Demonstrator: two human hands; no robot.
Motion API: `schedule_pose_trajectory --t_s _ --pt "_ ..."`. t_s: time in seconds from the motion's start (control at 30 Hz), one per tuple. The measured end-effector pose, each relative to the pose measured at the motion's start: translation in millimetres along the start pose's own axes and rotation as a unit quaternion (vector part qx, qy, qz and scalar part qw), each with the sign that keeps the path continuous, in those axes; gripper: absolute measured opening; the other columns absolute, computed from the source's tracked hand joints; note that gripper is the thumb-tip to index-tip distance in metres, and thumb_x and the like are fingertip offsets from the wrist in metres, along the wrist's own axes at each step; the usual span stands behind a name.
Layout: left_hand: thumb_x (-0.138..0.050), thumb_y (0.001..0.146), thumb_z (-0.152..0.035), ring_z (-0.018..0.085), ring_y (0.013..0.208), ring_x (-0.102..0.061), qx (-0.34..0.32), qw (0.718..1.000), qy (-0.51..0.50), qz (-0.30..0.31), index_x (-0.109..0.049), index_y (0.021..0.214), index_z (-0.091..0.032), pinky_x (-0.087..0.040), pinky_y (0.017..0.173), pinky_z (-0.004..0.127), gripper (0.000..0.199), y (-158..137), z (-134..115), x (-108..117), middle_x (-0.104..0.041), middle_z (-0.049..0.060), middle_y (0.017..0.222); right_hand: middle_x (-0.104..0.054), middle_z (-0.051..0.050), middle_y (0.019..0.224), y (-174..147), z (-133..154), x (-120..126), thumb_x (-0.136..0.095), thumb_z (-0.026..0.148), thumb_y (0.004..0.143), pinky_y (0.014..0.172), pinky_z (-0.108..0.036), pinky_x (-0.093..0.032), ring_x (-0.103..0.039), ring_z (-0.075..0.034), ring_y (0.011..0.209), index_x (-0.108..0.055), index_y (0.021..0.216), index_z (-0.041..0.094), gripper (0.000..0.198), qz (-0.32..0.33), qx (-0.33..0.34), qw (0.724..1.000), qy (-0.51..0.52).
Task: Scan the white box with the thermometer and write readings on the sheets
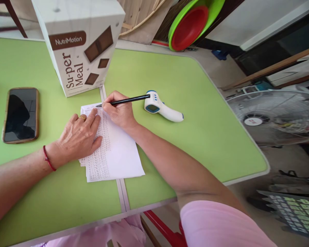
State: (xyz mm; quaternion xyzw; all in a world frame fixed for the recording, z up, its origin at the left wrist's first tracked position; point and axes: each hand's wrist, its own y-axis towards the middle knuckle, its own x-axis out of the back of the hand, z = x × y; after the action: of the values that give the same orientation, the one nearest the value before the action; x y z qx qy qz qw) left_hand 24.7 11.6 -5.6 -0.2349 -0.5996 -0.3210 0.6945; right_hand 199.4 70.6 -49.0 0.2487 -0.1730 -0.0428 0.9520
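My right hand point(119, 110) is closed around a black pen point(131, 99), its tip touching the upper part of a sheet of paper point(123, 151). Rows of small handwriting cover the left portion of that sheet, while its right portion is blank white. Other sheets peek out beneath its left edge. My left hand point(81, 135) lies flat on the written side with fingers spread, pressing the paper to the table. It wears a gold ring, and a red string bracelet point(48, 158) circles the wrist. The pen's upper end overlaps a white and blue infrared thermometer point(163, 107) in view.
A green table point(201, 137) with a metal seam carries everything. A phone point(21, 115) lies at left, and a tall NutriMotion box point(79, 51) stands behind the paper. Beyond the table's right edge is a fan point(275, 116); red and green basins point(190, 27) lean at the back.
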Motion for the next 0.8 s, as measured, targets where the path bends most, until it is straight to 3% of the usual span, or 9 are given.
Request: schedule_pose_trajectory --t_s 0.8 --pt "-0.044 0.094 -0.033 0.032 0.086 -0.065 0.002 1.000 -0.011 0.003 -0.056 0.128 -0.002 -0.046 0.074 0.047 0.047 -0.8 0.6 1.2 -0.047 0.023 0.147 -0.050 0.006 0.060 0.5 0.3 0.0 -0.055 0.016 0.075 0.058 -0.027 -0.040 -0.044 -0.010 0.057 -0.047 0.065 0.023 0.015 0.006 -0.028 0.999 -0.018"
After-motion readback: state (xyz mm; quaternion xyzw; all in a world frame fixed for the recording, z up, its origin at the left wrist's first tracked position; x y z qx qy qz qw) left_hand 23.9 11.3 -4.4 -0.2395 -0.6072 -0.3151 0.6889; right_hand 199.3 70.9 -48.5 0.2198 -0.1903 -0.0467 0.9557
